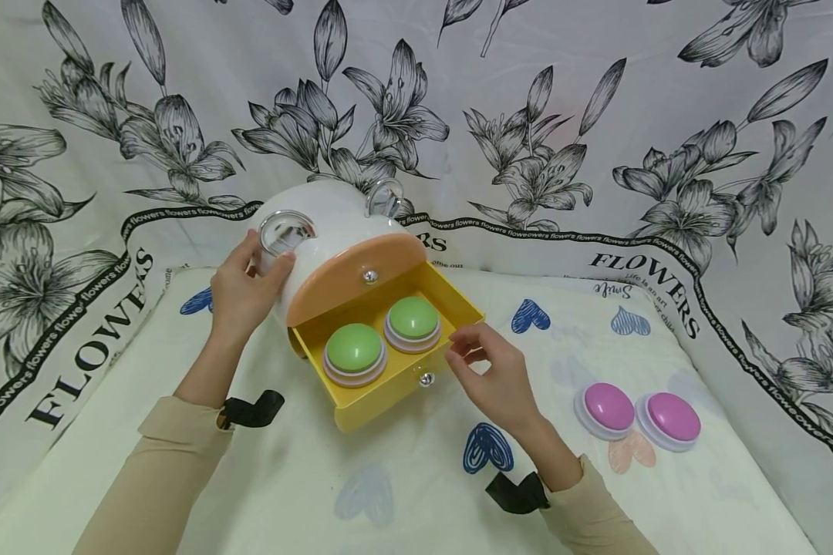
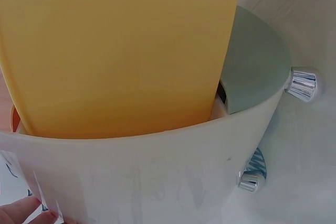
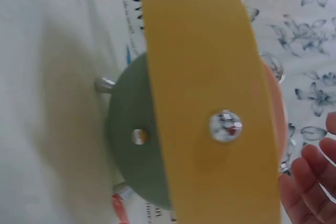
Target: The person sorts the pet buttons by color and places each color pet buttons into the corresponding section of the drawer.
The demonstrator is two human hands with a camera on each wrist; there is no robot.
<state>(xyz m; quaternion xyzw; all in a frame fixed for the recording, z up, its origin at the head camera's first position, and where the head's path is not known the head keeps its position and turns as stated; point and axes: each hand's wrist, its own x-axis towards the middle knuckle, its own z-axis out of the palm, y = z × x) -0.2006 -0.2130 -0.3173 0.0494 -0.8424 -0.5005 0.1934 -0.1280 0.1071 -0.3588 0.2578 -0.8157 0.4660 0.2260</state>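
A white round drawer box (image 1: 333,204) with chrome loops on top stands tilted back and slightly turned. My left hand (image 1: 246,285) grips its left side by the chrome loop, thumb in front. The yellow drawer (image 1: 369,397) is pulled out below a peach drawer front (image 1: 361,274). Inside it sit two green-topped push buttons, a nearer one (image 1: 354,348) and a farther one (image 1: 413,317). My right hand (image 1: 496,370) is at the drawer's right front corner, fingers loosely bent; contact is unclear. A green lower drawer front (image 3: 134,135) shows in the right wrist view.
Two pink-topped push buttons, the left one (image 1: 607,408) and the right one (image 1: 669,418), lie side by side at the right. The heart-printed cloth (image 1: 416,501) covers the surface. A flower-printed curtain (image 1: 527,46) hangs behind the box.
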